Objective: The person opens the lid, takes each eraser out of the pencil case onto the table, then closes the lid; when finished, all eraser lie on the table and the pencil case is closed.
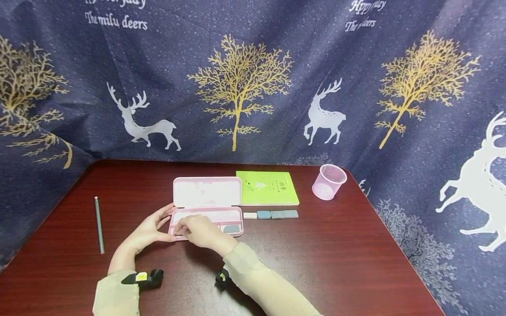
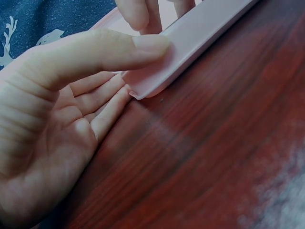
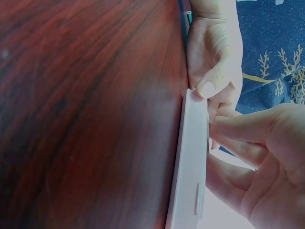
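An open pink pencil case lies on the table with its lid raised at the back. My left hand holds the case's left end, thumb on the front wall and fingers around the side. My right hand reaches into the front left compartment with bent fingers. Something dark shows at those fingertips, but the fingers hide most of it, and whether they pinch it is unclear. A grey eraser-like block lies in the front right compartment.
Several eraser-like blocks, white, blue and grey, lie in a row right of the case. Behind them is a green book. A pink mesh pen cup stands at the back right. A dark green pencil lies at the left.
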Demonstrator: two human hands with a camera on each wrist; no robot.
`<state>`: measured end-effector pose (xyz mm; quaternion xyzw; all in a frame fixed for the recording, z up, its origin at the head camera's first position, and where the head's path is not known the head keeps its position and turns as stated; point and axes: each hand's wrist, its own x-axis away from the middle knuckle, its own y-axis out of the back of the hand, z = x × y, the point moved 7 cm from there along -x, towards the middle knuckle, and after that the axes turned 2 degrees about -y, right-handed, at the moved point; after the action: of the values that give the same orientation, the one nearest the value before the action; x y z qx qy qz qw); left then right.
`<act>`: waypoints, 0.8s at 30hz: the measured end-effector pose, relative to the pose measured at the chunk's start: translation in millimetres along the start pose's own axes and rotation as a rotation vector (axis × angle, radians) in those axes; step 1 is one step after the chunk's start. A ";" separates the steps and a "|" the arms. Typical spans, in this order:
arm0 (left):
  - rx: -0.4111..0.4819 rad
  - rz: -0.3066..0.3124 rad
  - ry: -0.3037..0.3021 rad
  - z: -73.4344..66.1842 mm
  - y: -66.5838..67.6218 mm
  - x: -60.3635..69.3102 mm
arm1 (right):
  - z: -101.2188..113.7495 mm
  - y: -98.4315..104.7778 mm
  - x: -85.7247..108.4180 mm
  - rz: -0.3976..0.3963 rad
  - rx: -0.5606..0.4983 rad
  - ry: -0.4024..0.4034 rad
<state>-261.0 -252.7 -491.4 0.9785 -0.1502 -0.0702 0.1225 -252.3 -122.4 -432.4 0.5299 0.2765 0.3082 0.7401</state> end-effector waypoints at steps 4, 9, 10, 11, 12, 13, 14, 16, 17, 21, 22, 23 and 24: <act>0.004 0.000 -0.002 0.4 0.1 0.1 | -0.8 -2.2 -0.5 -0.002 -0.005 -0.011; 0.017 0.001 -0.009 1.4 0.7 0.7 | -2.3 -4.0 -0.9 -0.003 0.006 -0.031; 0.023 0.001 -0.011 1.6 0.7 0.6 | -2.5 -4.2 -1.1 -0.002 0.013 -0.034; 0.027 0.002 -0.012 1.8 0.6 0.6 | -2.7 -4.3 -1.2 -0.001 0.016 -0.036; 0.031 0.002 -0.013 1.9 0.5 0.5 | -2.6 -4.1 -1.4 -0.004 0.021 -0.034; 0.032 0.002 -0.013 2.0 0.4 0.4 | -2.5 -4.1 -1.6 -0.006 0.027 -0.032; 0.030 0.002 -0.012 2.1 0.3 0.3 | -2.4 -4.0 -1.8 -0.008 0.035 -0.029; 0.020 0.001 -0.008 2.2 0.1 0.2 | -2.0 -3.6 -2.0 -0.015 0.048 -0.024; 0.015 0.000 -0.006 2.3 0.0 0.1 | -1.8 -3.1 -2.1 -0.019 0.051 -0.021; -0.001 -0.003 0.003 1.7 -0.4 0.1 | -2.0 -1.9 -2.7 -0.020 0.046 -0.036; -0.002 -0.005 0.005 1.7 -0.4 0.1 | -2.1 -1.5 -3.0 -0.020 0.042 -0.041; -0.003 -0.006 0.007 1.7 -0.4 0.2 | -2.5 -1.7 -3.3 -0.021 0.039 -0.046; -0.005 -0.006 0.009 1.6 -0.4 0.4 | -2.9 -1.8 -3.7 -0.020 0.036 -0.052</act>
<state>-260.8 -252.8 -493.0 0.9790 -0.1463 -0.0666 0.1252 -256.6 -123.9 -434.7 0.5483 0.2682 0.2816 0.7404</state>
